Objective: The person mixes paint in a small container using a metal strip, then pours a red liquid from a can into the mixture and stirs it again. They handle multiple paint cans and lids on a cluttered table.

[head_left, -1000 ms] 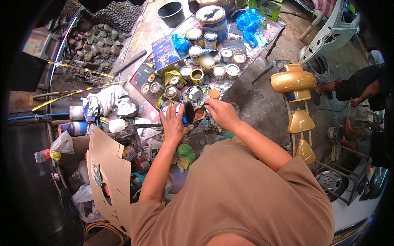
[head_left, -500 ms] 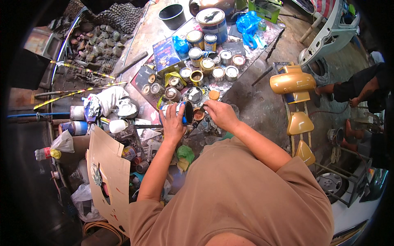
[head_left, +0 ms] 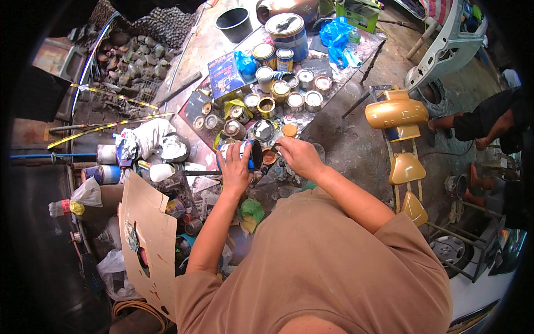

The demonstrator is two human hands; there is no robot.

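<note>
My left hand [head_left: 236, 168] is wrapped around a blue-and-white paint can [head_left: 255, 156], tipped on its side with its dark mouth toward the right. Close by that mouth is a small open can [head_left: 269, 157] with brownish-orange contents. Over the small can, my right hand [head_left: 300, 157] pinches a dark, thin stirring stick [head_left: 275, 148]; its lower end is hard to make out. Just beyond my hands are a round orange-gold lid or can top [head_left: 290, 129] and an open can with a dark inside [head_left: 263, 130]. Whether paint is flowing from the tilted can cannot be seen.
Several paint cans [head_left: 296, 100] crowd the table, with a large blue pail [head_left: 287, 36] behind them. A blue box [head_left: 228, 75] and a black bucket [head_left: 233, 24] stand farther back. Gold-painted panels [head_left: 396, 113] rest on a rack at right, near another person [head_left: 489, 128]. Cut cardboard [head_left: 146, 239] leans at left.
My hands and the tilted can stay almost in place. At the far right, the other person's arm has shifted slightly.
</note>
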